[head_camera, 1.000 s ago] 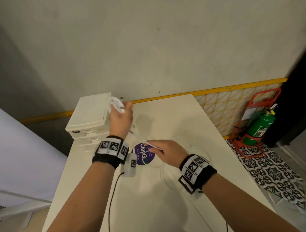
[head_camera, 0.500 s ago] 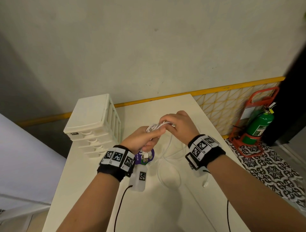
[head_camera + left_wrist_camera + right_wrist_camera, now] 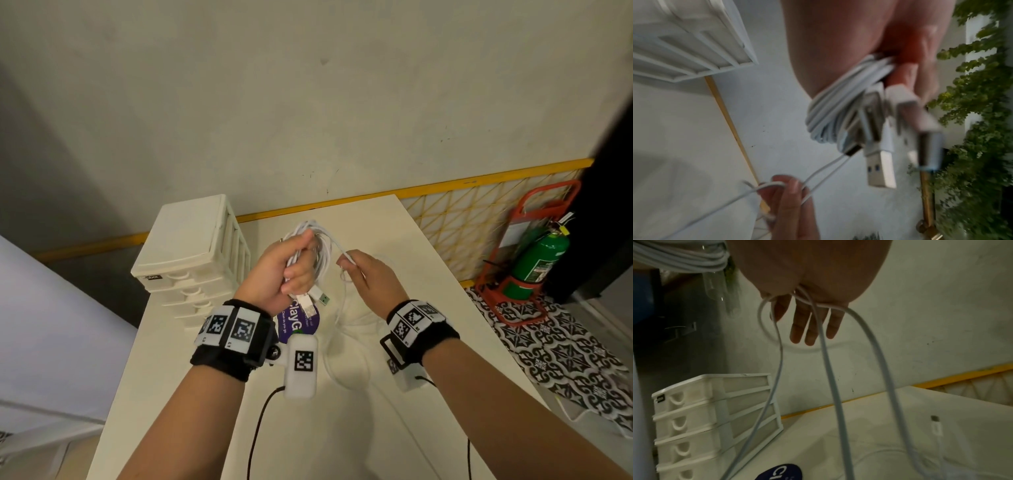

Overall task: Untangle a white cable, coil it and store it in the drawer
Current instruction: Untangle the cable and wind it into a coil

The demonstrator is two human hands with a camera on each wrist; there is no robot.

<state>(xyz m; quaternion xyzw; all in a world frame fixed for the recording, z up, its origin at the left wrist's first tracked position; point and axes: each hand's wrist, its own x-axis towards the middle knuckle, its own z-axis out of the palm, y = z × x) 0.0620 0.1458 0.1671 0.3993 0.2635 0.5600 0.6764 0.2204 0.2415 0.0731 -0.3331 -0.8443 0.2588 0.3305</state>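
- White table (image 3: 394,428) with drawer unit (image 3: 191,246) at its left.
- Since half a second ago, hands parted: left hand (image 3: 287,270) grips the white cable (image 3: 318,250) bundle, right hand (image 3: 373,277) pinches a loose strand.
- USB plugs (image 3: 881,164) look blurry.

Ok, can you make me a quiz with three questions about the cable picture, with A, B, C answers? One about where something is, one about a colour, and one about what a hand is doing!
1. Where are the drawers?
A. on the floor
B. on the table, left of the hands
C. on the wall

2. What colour is the fire extinguisher?
A. green
B. blue
C. white

3. What is the left hand doing?
A. resting flat
B. opening a drawer
C. holding a cable bundle

Answers:
1 B: they stand on the table at its left edge.
2 A: its tank is green in a red stand.
3 C: its fingers wrap the coiled loops.
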